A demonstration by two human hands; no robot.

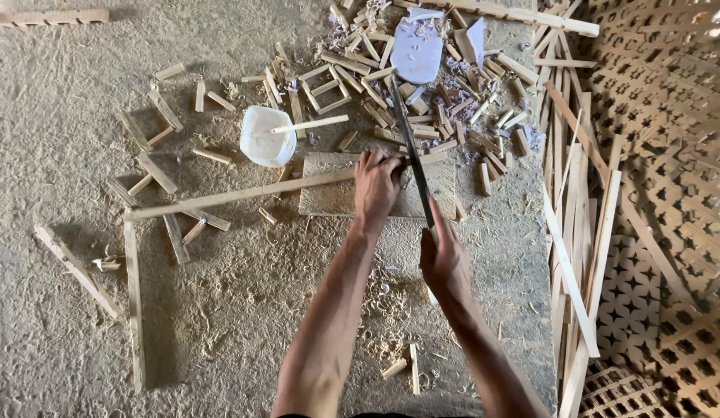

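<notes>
A sawdust-strewn floor point(81, 139) fills the view, littered with short wood offcuts and curled shavings, with stacks of carved lattice panels point(669, 155) along the far right edge. The left hand point(375, 186) presses down flat on a long thin wooden strip point(236, 195), its fingers close together and curled over the strip where it crosses a flat wooden block point(329, 197). The strip runs away from those fingers toward the left, well past the block. The right hand point(443, 259) is closed around the handle end of a long narrow saw blade point(410, 151); its fingers are wrapped tight, the grip itself partly hidden. The blade reaches forward from that fist, passing just beside the left fingertips and over the block. Beyond the left fingers stands a white plastic tub point(267, 138) with a stick point(309, 124) resting in it. Loose slats point(576, 255) lie to the right of the right hand.
</notes>
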